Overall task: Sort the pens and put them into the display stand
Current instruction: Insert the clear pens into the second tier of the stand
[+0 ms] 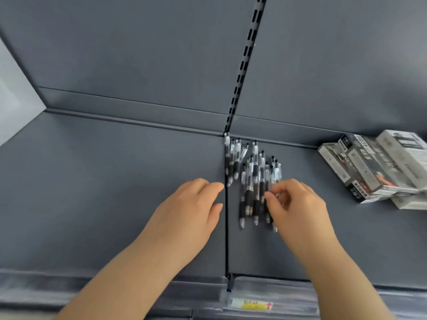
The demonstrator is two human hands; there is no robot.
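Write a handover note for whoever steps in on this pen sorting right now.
The left hand is open, fingers relaxed, over the shelf just left of the seam, holding nothing.
The right hand has fingers curled onto the pens; blur hides whether it grips one.
The pens lie loose on the shelf, mostly right of the seam; stacked boxes sit far right.
Done: nothing visibly sorted. Left: sort every pen; where they go is not in view.

Grey shelf deck [92, 181] is split into 2 boards by 1 black seam [226, 239]. Far back panel [138, 54] is divided by 1 slotted upright [245, 65]. Clear price rail [288, 289] with yellow label [251, 304] is fitted along near edge. Pale wall [13, 100] noted far left.
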